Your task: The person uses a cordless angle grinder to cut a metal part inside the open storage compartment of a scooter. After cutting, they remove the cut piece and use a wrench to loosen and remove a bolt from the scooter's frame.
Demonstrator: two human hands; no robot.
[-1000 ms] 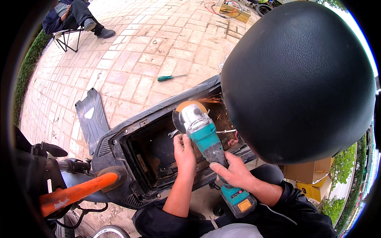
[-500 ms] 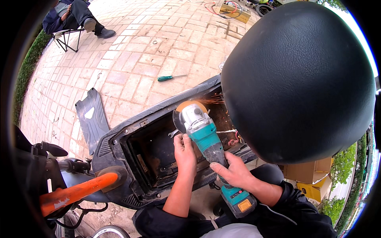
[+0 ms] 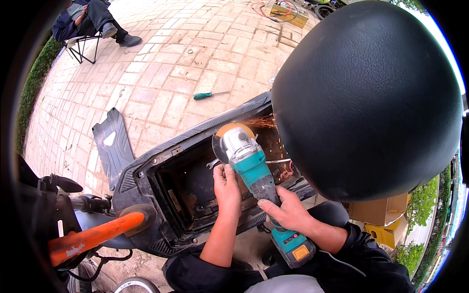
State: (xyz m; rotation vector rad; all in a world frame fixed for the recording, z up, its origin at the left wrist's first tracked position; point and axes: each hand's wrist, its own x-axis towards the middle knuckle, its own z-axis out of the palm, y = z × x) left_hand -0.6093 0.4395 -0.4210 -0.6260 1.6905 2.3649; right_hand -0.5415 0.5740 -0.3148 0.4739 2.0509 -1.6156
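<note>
My right hand is wrapped around the body of a teal cordless angle grinder, its battery end toward me. The grinder's disc is at the far wall of an open black compartment in a scooter's footboard, and orange sparks fly off to the right. Just left of the grinder head, my left hand is closed, thumb and fingers pinched on a wrench. The open jaw of the wrench sticks out past the fingertips; the grip itself is partly hidden.
A large black seat stands up at the right. Orange tube and handlebar parts are at lower left. A grey footboard cover and a green-handled screwdriver lie on the paving. Someone sits on a folding chair at upper left.
The spray of sparks has grown thicker and brighter, with more falling down beside the seat. Both hands and the grinder have hardly moved.
</note>
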